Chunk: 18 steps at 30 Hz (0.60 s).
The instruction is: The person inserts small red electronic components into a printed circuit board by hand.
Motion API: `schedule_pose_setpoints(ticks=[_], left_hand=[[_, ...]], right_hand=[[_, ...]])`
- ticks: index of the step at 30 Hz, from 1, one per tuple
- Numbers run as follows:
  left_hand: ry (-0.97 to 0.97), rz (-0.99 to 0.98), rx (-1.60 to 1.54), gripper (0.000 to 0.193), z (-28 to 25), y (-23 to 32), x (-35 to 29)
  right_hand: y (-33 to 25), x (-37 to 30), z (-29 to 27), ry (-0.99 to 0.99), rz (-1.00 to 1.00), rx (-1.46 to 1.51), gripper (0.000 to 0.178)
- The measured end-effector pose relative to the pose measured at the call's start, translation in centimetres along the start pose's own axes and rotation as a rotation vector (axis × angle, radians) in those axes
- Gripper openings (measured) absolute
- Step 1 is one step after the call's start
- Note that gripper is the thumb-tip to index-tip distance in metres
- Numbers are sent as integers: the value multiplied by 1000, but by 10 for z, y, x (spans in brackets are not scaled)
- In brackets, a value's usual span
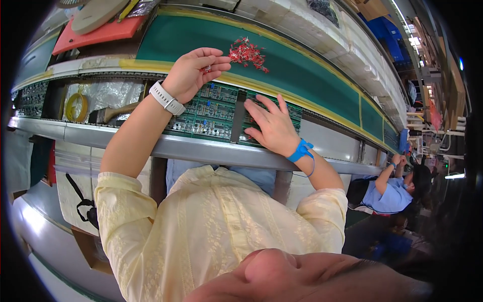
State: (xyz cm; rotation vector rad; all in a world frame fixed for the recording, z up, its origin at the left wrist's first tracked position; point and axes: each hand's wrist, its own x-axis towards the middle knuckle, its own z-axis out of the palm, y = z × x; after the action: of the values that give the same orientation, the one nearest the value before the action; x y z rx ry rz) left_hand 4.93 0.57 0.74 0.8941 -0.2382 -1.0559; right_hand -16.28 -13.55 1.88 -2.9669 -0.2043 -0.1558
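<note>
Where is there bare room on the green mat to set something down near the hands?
The green mat is bare to the right of the pile of small red parts, up to the yellow edge strip, and also left of the left hand. It is crowded below: the circuit boards fill the rail under both hands, with the right hand flat on them.

- Small components (247,52) — red, in a loose pile.
- Belt (302,70) — dark green, with yellow edging.
- Circuit boards (211,113) — green, dotted with blue and grey parts.
- Left hand (193,73) — white watch band at the wrist.
- Right hand (271,126) — blue wrist strap.
- Shirt (211,226) — pale yellow, faint woven pattern.
- Tray (98,34) — coral red.
</note>
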Motion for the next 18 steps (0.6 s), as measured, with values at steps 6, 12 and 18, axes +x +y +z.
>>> schedule_pose_setpoints(ticks=[6,12,18], left_hand=[[-25,13,-32,17,-1,0,2],[-16,-26,-66,23,6,-3,-4],[-81,-80,-128,41,12,-4,-4]], right_hand=[[31,-58,-12,34,203,-137,49],[97,-152,-25,127,463,-400,36],[149,-208,-43,90,757,-718,29]])
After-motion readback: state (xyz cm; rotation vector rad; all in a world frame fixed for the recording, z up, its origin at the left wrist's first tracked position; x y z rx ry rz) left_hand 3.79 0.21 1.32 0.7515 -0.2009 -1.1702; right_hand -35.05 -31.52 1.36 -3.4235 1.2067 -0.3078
